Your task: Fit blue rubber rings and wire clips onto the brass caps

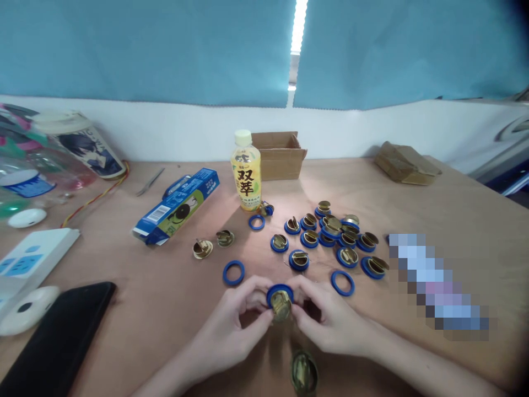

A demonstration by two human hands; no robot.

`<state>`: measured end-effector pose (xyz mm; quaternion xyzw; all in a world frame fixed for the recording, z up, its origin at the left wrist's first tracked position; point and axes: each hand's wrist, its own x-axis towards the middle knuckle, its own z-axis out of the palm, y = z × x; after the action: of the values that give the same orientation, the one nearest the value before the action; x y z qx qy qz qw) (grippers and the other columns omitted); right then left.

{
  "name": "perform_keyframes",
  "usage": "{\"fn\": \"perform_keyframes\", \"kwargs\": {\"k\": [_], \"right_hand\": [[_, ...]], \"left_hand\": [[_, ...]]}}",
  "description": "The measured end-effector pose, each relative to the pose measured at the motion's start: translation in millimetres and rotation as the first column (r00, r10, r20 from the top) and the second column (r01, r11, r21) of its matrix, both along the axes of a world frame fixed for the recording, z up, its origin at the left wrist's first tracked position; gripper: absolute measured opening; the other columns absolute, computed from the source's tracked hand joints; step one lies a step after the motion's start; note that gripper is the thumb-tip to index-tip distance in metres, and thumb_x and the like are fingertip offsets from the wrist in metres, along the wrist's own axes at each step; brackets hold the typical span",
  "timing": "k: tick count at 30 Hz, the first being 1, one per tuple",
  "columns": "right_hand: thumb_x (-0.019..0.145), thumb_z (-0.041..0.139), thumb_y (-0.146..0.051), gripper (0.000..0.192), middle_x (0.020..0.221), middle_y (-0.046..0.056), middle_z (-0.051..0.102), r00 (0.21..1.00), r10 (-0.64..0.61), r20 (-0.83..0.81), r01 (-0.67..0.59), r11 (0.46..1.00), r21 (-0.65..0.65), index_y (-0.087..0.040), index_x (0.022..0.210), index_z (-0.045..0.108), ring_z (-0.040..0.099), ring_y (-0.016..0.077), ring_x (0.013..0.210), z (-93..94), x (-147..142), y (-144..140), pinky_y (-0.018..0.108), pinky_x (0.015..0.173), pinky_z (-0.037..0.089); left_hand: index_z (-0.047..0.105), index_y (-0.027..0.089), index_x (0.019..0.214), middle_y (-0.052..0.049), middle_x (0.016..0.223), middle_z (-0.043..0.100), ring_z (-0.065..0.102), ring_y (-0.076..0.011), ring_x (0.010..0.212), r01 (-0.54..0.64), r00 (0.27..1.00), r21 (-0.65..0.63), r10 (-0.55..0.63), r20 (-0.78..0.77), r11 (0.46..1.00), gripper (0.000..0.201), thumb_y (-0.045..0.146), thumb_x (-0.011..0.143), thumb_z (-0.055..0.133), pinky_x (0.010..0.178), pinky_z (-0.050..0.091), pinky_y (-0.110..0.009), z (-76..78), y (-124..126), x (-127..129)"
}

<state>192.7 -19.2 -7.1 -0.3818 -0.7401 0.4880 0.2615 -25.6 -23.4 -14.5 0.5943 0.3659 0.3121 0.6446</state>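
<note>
Close to me, a round brass fitting (281, 307) with a flap-like inner part is held up between my hands. A blue ring (280, 288) sits at its upper edge; whether it is fully seated cannot be seen. My left hand (242, 317) pinches the left side and my right hand (328, 317) pinches the right. Below them another brass fitting (304, 373) lies on the table. Loose blue rings lie beyond my left hand (233, 273) and my right hand (343, 283). Further off are several ringed brass fittings (299, 259) and two ringless ones, including a brass fitting (202, 248).
A yellow-labelled drink bottle (247, 176) stands before an open cardboard box (279, 162). Left are a blue carton (177, 207), a black phone (61, 336) and a white box (37, 259). A brown packet (407, 164) and a blurred-out object (438, 284) lie right.
</note>
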Motion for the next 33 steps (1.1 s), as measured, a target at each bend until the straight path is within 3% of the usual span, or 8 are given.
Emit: {"fn": "perform_keyframes", "kwargs": {"k": [19, 26, 33], "right_hand": [[0.087, 0.053, -0.010, 0.016, 0.070, -0.003, 0.058, 0.999, -0.032, -0.018, 0.032, 0.999, -0.001, -0.018, 0.099, 0.060, 0.052, 0.0107, 0.057, -0.4, -1.1, -0.1, 0.021, 0.051, 0.037], [0.087, 0.050, -0.010, 0.026, 0.068, -0.006, 0.050, 0.991, -0.113, -0.069, 0.112, 0.994, -0.012, -0.021, 0.110, 0.052, 0.048, 0.0110, 0.055, -4.8, 3.3, 1.1, 0.021, 0.050, 0.036], [0.083, 0.052, -0.010, 0.013, 0.061, -0.008, 0.039, 0.992, -0.128, 0.015, 0.126, 0.989, 0.079, -0.020, 0.091, 0.055, 0.040, 0.0086, 0.048, 1.6, 5.2, 2.1, 0.021, 0.046, 0.030]], "left_hand": [[0.057, 0.022, 0.116, -0.004, 0.098, 0.075, 0.071, -0.0168, 0.086, 0.002, 1.000, -0.002, -0.002, -0.011, 1.000, 0.021, 0.015, 0.096, 0.057, 0.081, 0.053, -0.027, 0.1, -1.0, 0.8], [0.058, 0.020, 0.113, -0.006, 0.100, 0.075, 0.072, -0.0184, 0.088, -0.030, 0.999, -0.036, 0.030, 0.009, 0.999, 0.018, 0.017, 0.095, 0.058, 0.078, 0.054, -0.027, 5.7, 1.1, 1.5], [0.055, 0.020, 0.100, -0.004, 0.093, 0.073, 0.071, -0.0167, 0.079, -0.138, 0.990, -0.078, 0.138, -0.011, 0.987, 0.010, 0.018, 0.092, 0.061, 0.071, 0.053, -0.024, 3.9, 4.1, 3.3]]}}
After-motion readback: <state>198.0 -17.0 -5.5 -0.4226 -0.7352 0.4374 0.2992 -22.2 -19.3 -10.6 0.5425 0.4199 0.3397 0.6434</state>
